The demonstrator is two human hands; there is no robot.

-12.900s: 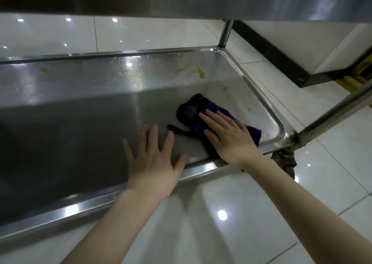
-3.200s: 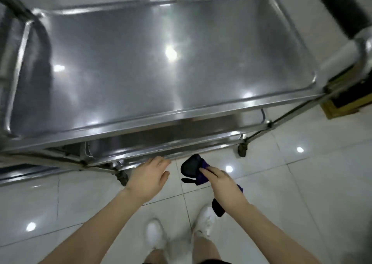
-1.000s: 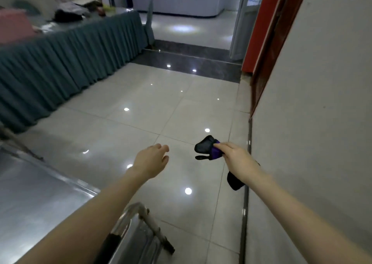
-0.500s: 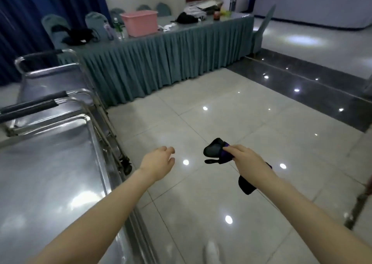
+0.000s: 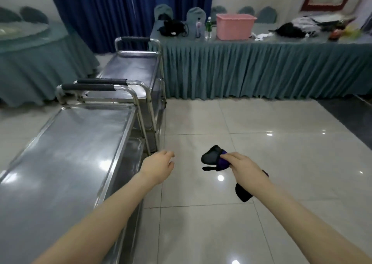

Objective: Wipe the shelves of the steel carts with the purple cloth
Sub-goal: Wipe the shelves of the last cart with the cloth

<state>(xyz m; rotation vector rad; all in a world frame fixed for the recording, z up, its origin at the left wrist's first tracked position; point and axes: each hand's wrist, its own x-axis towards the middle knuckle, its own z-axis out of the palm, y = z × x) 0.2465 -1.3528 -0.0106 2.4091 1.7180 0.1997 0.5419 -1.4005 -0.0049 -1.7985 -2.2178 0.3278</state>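
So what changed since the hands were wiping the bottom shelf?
Both hands stopped wiping and lifted away. The right hand now grips the purple cloth bunched up over the floor; the left hand hangs free beside the near cart. A second cart stands ahead. Unchanged: right hand has the cloth, left holds nothing.

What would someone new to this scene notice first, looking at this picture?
First, the two outstretched arms at centre: the right hand grips a bunched purple cloth above the tiled floor, while the left hand hangs empty beside it. Next, the shiny steel cart at lower left, with a second cart beyond it. Far back, a pink tub stands on the skirted table.
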